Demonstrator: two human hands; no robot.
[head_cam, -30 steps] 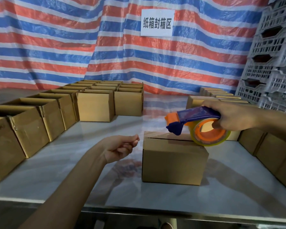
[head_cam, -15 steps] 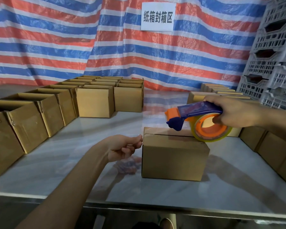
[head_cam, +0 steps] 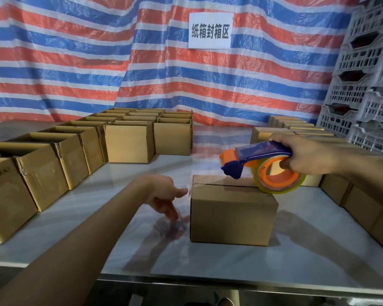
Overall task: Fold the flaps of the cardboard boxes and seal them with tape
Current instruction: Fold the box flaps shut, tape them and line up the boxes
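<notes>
Fingers (head_cam: pixel 287 165) of the right hand (head_cam: pixel 312 155) curl into the tape dispenser (head_cam: pixel 261 151), tips hidden.

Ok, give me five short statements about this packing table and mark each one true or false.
1. The right hand holds the tape dispenser at the top of the middle box. True.
2. The left hand grips a roll of tape. False: it holds nothing, beside the box.
3. The middle box's flaps are folded down. True.
4. The boxes on the left are taped shut. False: their tops are open.
5. The sign hangs on a plain white wall. False: it hangs on a striped tarp.
</notes>
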